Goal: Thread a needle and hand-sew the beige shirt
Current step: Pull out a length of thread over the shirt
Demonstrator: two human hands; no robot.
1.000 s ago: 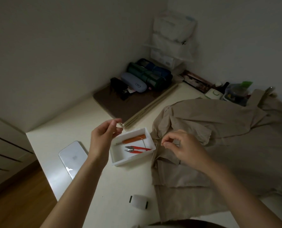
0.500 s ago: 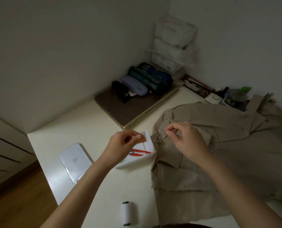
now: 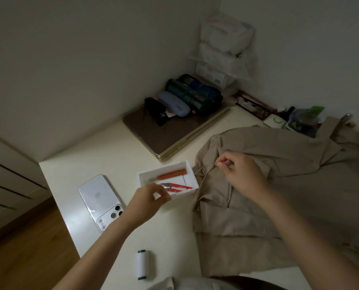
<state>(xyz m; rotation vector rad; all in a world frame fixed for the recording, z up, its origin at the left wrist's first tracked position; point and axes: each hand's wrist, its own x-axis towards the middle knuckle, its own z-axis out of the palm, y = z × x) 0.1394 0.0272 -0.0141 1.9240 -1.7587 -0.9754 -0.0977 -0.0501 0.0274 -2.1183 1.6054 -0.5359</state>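
Moved: left hand dropped over shallow white plastic tray — fingers curled, whether it holds anything unclear.
Right hand: pinches thin pale thread above crumpled beige shirt — likely keeping it untangled.

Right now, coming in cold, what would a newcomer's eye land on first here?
The two hands: the right hand pinches a pale thread above the beige shirt, which covers the right side of the desk. The left hand is at the near edge of the white tray, beside the red snips. A white phone lies left of the tray, a thread spool near the front edge.
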